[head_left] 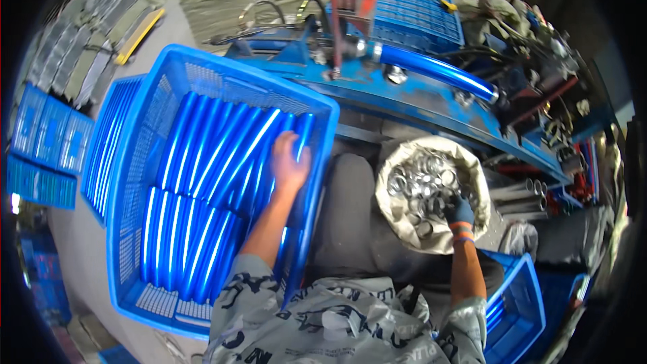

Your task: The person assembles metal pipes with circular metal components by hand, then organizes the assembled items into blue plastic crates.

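My left hand point(290, 165) is bare and reaches over the right side of a blue plastic crate point(317, 104). Its thumb stands apart from the other fingers, and it lies against or just above shiny blue tubes point(195, 141); contact is hard to judge. I see no tube gripped in it. My right hand point(461, 213), in a dark glove with an orange cuff, dips into an off-white sack point(397, 222). Loose metal rings point(424, 178), looking like hose clamps, fill the sack. The fingers of that hand are hidden or too dark among them.
Ahead stands a blue metal bench point(431, 98) with a thick blue tube point(438, 73) mounted along it. Metal pipes point(522, 199) lie right of the sack. Another blue crate point(526, 296) is by my right elbow. Stacked grey bundles point(67, 47) sit far left.
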`<state>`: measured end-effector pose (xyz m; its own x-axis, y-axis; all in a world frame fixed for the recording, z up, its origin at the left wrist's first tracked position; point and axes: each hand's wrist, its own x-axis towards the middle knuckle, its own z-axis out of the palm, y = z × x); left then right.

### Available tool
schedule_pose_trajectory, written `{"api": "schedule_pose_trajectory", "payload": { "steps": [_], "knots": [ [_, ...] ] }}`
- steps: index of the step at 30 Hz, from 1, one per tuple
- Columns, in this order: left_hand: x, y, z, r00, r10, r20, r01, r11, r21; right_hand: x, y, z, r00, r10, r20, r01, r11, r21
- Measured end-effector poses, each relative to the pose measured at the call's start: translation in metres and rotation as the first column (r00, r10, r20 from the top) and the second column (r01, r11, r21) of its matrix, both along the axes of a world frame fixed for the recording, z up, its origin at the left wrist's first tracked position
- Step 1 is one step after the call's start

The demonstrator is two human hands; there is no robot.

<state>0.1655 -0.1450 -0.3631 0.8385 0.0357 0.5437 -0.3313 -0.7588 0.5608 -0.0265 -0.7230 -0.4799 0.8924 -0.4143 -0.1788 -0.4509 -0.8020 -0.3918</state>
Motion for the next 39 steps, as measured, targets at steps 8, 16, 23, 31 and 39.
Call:
{"api": "schedule_pose_trajectory", "payload": {
  "steps": [8, 16, 23, 31, 39],
  "knots": [
    [0.02, 0.213, -0.033, 0.685, 0.506, -0.525, -0.253, 0.84, 0.479, -0.01, 0.007, -0.005, 0.959, 0.04, 0.279, -0.072, 0.992, 0.104],
    [-0.007, 0.127, 0.0, 0.854, 0.227, -0.468, -0.092, 0.951, 0.294, -0.071, -0.012, 0.0, 0.785, -0.327, 0.526, 0.101, 0.906, 0.412],
    [-0.07, -0.043, 0.194, 0.906, -0.246, -0.343, 0.322, 0.929, 0.184, -0.067, 0.088, 0.207, 0.634, -0.773, 0.029, -0.515, -0.395, 0.761],
    [-0.115, -0.162, 0.298, 0.669, -0.642, -0.375, 0.741, 0.62, 0.26, -0.096, 0.101, 0.274, 0.758, -0.589, 0.281, -0.639, -0.584, 0.5],
    [-0.138, -0.173, 0.328, 0.678, -0.659, -0.326, 0.735, 0.611, 0.293, -0.121, 0.089, 0.304, 0.728, -0.508, 0.462, -0.536, -0.001, 0.844]
  ]
}}
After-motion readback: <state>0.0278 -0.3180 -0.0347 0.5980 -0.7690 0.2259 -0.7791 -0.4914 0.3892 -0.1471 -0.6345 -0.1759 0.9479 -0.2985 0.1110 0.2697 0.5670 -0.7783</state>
